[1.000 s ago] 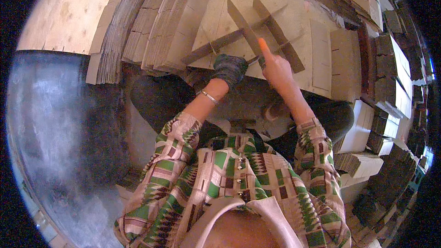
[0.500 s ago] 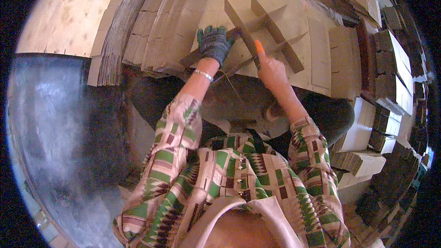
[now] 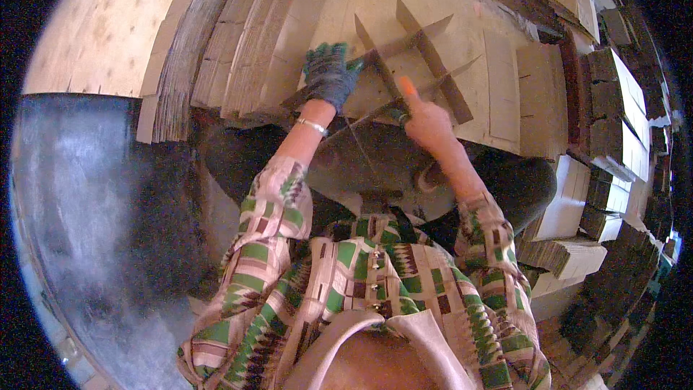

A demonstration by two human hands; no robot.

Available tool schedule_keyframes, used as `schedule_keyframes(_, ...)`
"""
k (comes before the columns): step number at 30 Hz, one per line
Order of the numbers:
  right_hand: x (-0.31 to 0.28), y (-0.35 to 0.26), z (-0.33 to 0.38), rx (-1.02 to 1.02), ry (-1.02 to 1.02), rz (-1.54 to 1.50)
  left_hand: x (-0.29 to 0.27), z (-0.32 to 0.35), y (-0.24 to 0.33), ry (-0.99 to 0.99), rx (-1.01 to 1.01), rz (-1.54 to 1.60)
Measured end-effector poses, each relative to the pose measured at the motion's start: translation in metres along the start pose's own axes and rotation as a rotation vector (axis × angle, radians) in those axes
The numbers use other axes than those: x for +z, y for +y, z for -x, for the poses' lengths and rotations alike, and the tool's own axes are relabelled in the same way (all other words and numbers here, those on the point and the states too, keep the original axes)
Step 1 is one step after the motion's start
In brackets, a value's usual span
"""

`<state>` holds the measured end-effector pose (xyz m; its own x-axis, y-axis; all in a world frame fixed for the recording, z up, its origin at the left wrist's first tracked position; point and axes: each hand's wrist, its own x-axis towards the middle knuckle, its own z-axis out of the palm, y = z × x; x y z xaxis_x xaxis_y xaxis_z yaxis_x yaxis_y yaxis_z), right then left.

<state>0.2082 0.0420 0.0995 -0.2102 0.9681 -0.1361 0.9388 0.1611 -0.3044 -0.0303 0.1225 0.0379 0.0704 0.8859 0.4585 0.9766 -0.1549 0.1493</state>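
Thin brown cardboard strips (image 3: 434, 71) stand on edge and cross each other as an open grid on the pale board in front of me. My left hand (image 3: 330, 78), in a dark knitted glove with green fingertips, is closed over the left end of a crosswise strip. Its thumb points right along that strip. At the grid's near side, my right hand (image 3: 431, 124) has its fingers curled round the near end of another strip (image 3: 377, 54). An orange cover sits on its index finger, which reaches along the cardboard. The fingers' undersides are hidden.
Stacks of slotted cardboard pieces (image 3: 249, 43) line the board's left side. Flat cardboard sheets (image 3: 503, 90) lie on the right, with a taller pile (image 3: 541, 101) beside them. More bundled cardboard (image 3: 624, 115) fills the far right. A dark smooth surface (image 3: 79, 209) lies to my left.
My left hand has shifted slightly left and toward me. My right hand has come a little nearer too, and the grid's strips have shifted slightly.
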Motion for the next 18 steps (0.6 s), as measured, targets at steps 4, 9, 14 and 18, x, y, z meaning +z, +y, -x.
schedule_keyframes(4, -0.05, 0.035, 0.012, 0.301, 0.318, -0.138, -0.05, -0.003, -0.022, -0.208, -0.396, 0.101)
schedule_keyframes(9, 0.047, 0.09, -0.033, 0.262, 0.001, -0.512, -0.008, 0.012, 0.022, -0.688, -0.324, 0.544)
schedule_keyframes(14, 0.057, 0.023, -0.041, 0.239, -0.21, -1.488, -0.015, 0.03, 0.05, -0.69, -0.251, 0.615)
schedule_keyframes(18, 0.096, 0.117, -0.041, 0.072, 0.047, -0.761, 0.031, 0.036, -0.012, -0.478, 0.193, 0.346)
